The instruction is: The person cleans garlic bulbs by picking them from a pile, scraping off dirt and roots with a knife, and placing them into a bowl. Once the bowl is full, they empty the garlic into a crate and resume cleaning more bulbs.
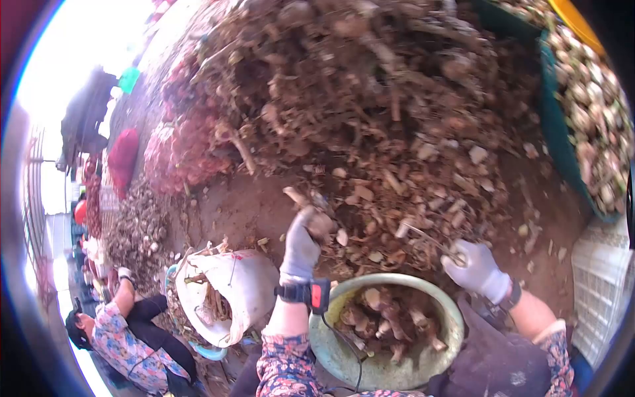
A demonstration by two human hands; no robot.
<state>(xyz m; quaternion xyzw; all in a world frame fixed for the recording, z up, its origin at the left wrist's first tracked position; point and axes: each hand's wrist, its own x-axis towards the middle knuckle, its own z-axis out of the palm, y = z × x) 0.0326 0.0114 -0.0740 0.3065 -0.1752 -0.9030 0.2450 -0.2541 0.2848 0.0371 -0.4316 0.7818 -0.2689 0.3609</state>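
Note:
My left hand [301, 253], in a white glove, is closed around a brown root [321, 223] with a pale stub of stem pointing up and left. My right hand [477, 270], also gloved, grips a thin-bladed knife [426, 238] whose blade points left towards the root, apart from it. Below and between my hands stands a pale green basin [455, 331] holding several trimmed brown roots [390, 317]. Cut stem pieces and scraps [397, 198] lie on the ground just beyond both hands.
A large heap of dirty roots and stalks [370, 86] rises ahead. To my left, a white bucket [251, 291] lies tipped with stalks inside; beyond it sits another person [132, 337]. At right are a green-edged container [552, 119] of pale bulbs and a white crate [602, 284].

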